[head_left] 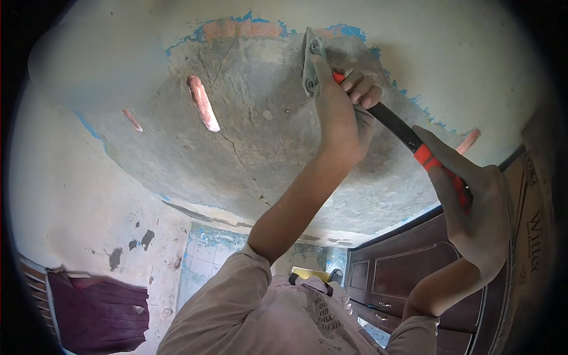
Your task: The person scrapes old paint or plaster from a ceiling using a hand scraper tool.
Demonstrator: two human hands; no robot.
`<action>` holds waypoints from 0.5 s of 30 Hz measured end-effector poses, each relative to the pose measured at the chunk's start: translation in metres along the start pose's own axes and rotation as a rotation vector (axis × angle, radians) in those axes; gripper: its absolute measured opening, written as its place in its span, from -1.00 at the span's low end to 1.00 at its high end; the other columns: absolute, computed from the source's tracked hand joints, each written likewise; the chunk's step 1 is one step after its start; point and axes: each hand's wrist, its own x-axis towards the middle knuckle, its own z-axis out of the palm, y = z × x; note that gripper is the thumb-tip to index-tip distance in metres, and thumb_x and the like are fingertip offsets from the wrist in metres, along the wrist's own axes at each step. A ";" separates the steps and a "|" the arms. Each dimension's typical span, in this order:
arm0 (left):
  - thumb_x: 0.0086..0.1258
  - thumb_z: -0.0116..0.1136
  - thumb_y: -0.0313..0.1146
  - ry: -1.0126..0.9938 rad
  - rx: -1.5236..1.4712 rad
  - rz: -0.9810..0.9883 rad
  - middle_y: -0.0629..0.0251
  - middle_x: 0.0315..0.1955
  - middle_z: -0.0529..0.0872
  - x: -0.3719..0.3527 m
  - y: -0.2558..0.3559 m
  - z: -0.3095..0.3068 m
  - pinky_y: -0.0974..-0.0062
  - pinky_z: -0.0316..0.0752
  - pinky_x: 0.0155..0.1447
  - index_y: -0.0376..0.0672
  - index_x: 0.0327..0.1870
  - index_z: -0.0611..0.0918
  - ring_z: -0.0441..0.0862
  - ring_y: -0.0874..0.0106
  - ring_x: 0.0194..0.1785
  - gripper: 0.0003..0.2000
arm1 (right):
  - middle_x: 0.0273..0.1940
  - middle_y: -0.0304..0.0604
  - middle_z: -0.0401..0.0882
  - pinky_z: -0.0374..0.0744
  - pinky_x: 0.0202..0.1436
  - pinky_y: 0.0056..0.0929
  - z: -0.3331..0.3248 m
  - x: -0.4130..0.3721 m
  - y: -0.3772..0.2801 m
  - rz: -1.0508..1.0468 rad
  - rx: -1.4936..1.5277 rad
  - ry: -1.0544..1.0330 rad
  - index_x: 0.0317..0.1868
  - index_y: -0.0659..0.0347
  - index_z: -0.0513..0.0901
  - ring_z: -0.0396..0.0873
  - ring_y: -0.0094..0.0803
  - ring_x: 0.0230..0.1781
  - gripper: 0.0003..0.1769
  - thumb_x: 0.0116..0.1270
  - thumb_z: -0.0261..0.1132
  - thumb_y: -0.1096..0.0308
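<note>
A scraper (393, 121) is held in both hands against the ceiling (266, 154). The left hand (343, 115) is closed round the black shaft just behind the metal blade (310, 59), judged to press the edge flat. The right hand (476, 213) is wrapped round the red grip, lower and to the side, for leverage. Around the blade the surface is bare grey plaster, rough and cracked, fringed with blue paint flakes (349, 29). A pinkish elongated gouge (202, 103) is noted beyond the left hand.

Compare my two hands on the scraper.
The left hand grips the scraper just behind its metal blade, up at the bare plaster; the right hand holds the handle's lower red end, farther from the surface. The left hand's fingers curl into view; the right hand's are mostly hidden. Both are bare and closed on the handle.
</note>
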 end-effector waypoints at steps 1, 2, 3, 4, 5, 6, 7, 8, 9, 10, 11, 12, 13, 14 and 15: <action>0.68 -0.16 0.14 -0.001 0.011 0.029 0.50 -0.56 0.18 0.000 0.001 -0.001 0.63 0.18 -0.50 -0.06 -0.28 0.27 0.10 0.62 -0.57 -0.56 | -0.74 -0.23 0.17 0.15 -0.59 -0.47 0.002 0.001 -0.002 0.010 0.017 -0.009 0.36 0.13 0.61 0.16 -0.61 -0.75 -0.50 0.43 0.18 0.54; 0.68 -0.16 0.14 -0.004 0.024 0.055 0.49 -0.56 0.18 0.001 0.002 -0.002 0.64 0.18 -0.50 -0.07 -0.27 0.27 0.11 0.62 -0.57 -0.56 | -0.74 -0.23 0.17 0.15 -0.59 -0.47 0.004 0.002 -0.003 0.022 0.035 -0.015 0.36 0.13 0.61 0.16 -0.61 -0.75 -0.50 0.43 0.18 0.55; 0.71 -0.12 -0.01 0.051 -0.099 -0.001 0.53 -0.57 0.24 0.006 0.011 -0.006 0.68 0.16 -0.52 -0.07 -0.34 0.31 0.13 0.65 -0.57 -0.61 | -0.74 -0.24 0.17 0.15 -0.59 -0.47 0.007 0.003 -0.003 -0.026 0.038 -0.009 0.36 0.13 0.61 0.17 -0.62 -0.75 -0.50 0.43 0.18 0.55; 0.71 -0.13 -0.01 0.024 -0.105 -0.019 0.53 -0.57 0.24 0.007 0.013 -0.008 0.68 0.15 -0.53 -0.07 -0.33 0.32 0.13 0.65 -0.57 -0.61 | -0.74 -0.24 0.17 0.15 -0.59 -0.48 0.009 0.004 -0.004 -0.072 0.040 -0.004 0.36 0.13 0.61 0.17 -0.64 -0.74 -0.50 0.44 0.18 0.55; 0.71 -0.13 0.00 -0.001 -0.113 -0.034 0.53 -0.57 0.24 0.006 0.014 -0.008 0.68 0.15 -0.53 -0.07 -0.33 0.32 0.13 0.65 -0.57 -0.61 | -0.74 -0.25 0.17 0.16 -0.59 -0.48 0.011 0.003 -0.002 -0.080 0.047 0.004 0.36 0.13 0.61 0.17 -0.64 -0.74 -0.50 0.44 0.18 0.55; 0.71 -0.14 0.00 -0.019 -0.120 -0.048 0.53 -0.57 0.23 0.004 0.014 -0.009 0.67 0.15 -0.53 -0.08 -0.32 0.32 0.13 0.65 -0.57 -0.61 | -0.74 -0.25 0.17 0.16 -0.59 -0.48 0.013 0.002 -0.001 -0.088 0.055 0.011 0.37 0.13 0.61 0.17 -0.65 -0.73 -0.51 0.44 0.18 0.55; 0.69 -0.13 0.07 -0.002 -0.060 -0.043 0.51 -0.55 0.23 0.000 0.011 -0.009 0.66 0.17 -0.52 -0.07 -0.32 0.30 0.13 0.64 -0.57 -0.58 | -0.74 -0.26 0.16 0.16 -0.58 -0.49 0.015 -0.001 0.002 -0.059 0.072 0.021 0.37 0.13 0.61 0.17 -0.65 -0.73 -0.51 0.45 0.19 0.54; 0.67 -0.13 0.13 0.008 0.000 -0.033 0.49 -0.53 0.23 -0.003 0.007 -0.006 0.65 0.18 -0.51 -0.07 -0.32 0.28 0.13 0.62 -0.57 -0.55 | -0.74 -0.26 0.16 0.17 -0.58 -0.49 0.015 -0.001 0.004 -0.036 0.088 0.037 0.37 0.13 0.61 0.17 -0.65 -0.72 -0.51 0.45 0.19 0.54; 0.65 -0.13 0.19 0.010 0.059 -0.021 0.46 -0.52 0.23 -0.002 0.004 -0.002 0.64 0.19 -0.50 -0.07 -0.31 0.26 0.13 0.61 -0.56 -0.51 | -0.74 -0.26 0.17 0.17 -0.58 -0.50 0.012 -0.001 0.005 -0.018 0.085 0.017 0.37 0.12 0.61 0.17 -0.65 -0.72 -0.51 0.45 0.20 0.53; 0.67 -0.12 0.11 0.014 0.018 -0.004 0.49 -0.53 0.24 -0.001 0.004 0.000 0.65 0.18 -0.52 -0.07 -0.31 0.29 0.13 0.62 -0.57 -0.56 | -0.73 -0.27 0.17 0.17 -0.58 -0.50 0.008 -0.002 0.007 -0.002 0.081 -0.003 0.37 0.12 0.61 0.17 -0.65 -0.71 -0.51 0.45 0.21 0.53; 0.69 -0.12 0.04 0.023 -0.021 0.008 0.51 -0.55 0.24 -0.002 0.004 0.000 0.65 0.18 -0.53 -0.08 -0.30 0.31 0.14 0.64 -0.57 -0.60 | -0.73 -0.27 0.18 0.17 -0.57 -0.51 0.006 -0.003 0.007 0.020 0.078 -0.026 0.37 0.11 0.61 0.16 -0.65 -0.71 -0.51 0.44 0.22 0.53; 0.71 -0.11 -0.04 0.035 -0.061 0.018 0.53 -0.57 0.25 -0.002 0.003 -0.001 0.65 0.17 -0.54 -0.08 -0.30 0.34 0.14 0.66 -0.58 -0.65 | -0.73 -0.27 0.18 0.17 -0.57 -0.51 0.009 0.002 0.004 -0.029 0.081 -0.032 0.37 0.11 0.61 0.16 -0.64 -0.71 -0.51 0.44 0.22 0.52; 0.70 -0.07 -0.06 0.081 -0.052 0.071 0.52 -0.57 0.25 0.003 0.011 -0.006 0.67 0.18 -0.56 -0.10 -0.30 0.33 0.14 0.67 -0.59 -0.65 | -0.73 -0.27 0.17 0.17 -0.57 -0.52 0.015 0.011 -0.002 -0.075 0.084 -0.038 0.36 0.11 0.61 0.15 -0.64 -0.70 -0.51 0.44 0.23 0.52; 0.70 -0.08 -0.04 0.021 -0.090 0.056 0.52 -0.57 0.25 0.005 0.023 -0.011 0.68 0.19 -0.57 -0.10 -0.30 0.33 0.15 0.66 -0.59 -0.64 | -0.73 -0.27 0.17 0.17 -0.57 -0.52 0.020 0.015 -0.003 -0.109 0.090 -0.031 0.36 0.12 0.61 0.15 -0.64 -0.70 -0.51 0.44 0.24 0.52; 0.69 -0.08 -0.03 -0.041 -0.128 0.040 0.52 -0.57 0.25 0.007 0.037 -0.015 0.69 0.19 -0.57 -0.10 -0.31 0.33 0.15 0.66 -0.59 -0.63 | -0.73 -0.27 0.17 0.17 -0.57 -0.53 0.025 0.019 -0.004 -0.144 0.097 -0.025 0.36 0.12 0.61 0.14 -0.64 -0.70 -0.52 0.44 0.24 0.52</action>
